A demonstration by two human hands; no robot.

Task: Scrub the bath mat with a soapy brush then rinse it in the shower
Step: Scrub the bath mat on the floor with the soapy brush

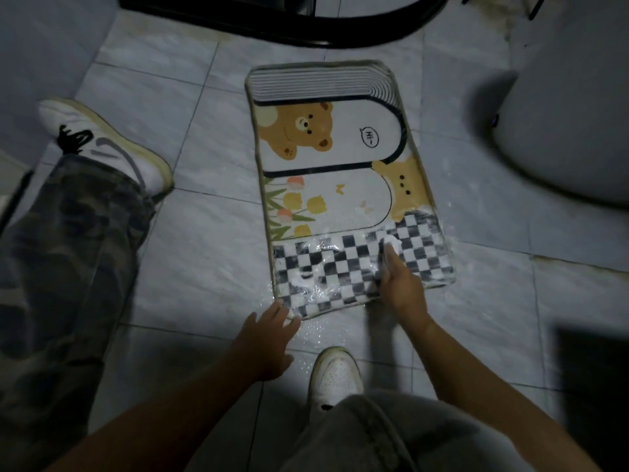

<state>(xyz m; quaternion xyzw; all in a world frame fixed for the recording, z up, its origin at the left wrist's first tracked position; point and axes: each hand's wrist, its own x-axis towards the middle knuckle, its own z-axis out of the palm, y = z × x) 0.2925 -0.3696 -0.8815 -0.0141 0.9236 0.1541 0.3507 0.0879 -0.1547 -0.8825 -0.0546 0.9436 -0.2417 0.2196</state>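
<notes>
In the head view, the bath mat [326,199] lies flat on the tiled floor [204,250], with its checkered end nearest me. My left hand [269,327] rests on the near-left corner, fingers spread and almost straight, gripping nothing. I judge it pins the mat so it cannot slide on the wet tiles. My right hand [401,284] is curled round the brush [388,245], pressing it onto the checkered band where suds [306,281] lie. The bear and flower panels show no foam, so scrubbing seems barely begun. Fingers and lather hide most of the brush, and I cannot make out its shape. A pale rounded fixture [561,114] at the right is cut off by the frame.
</notes>
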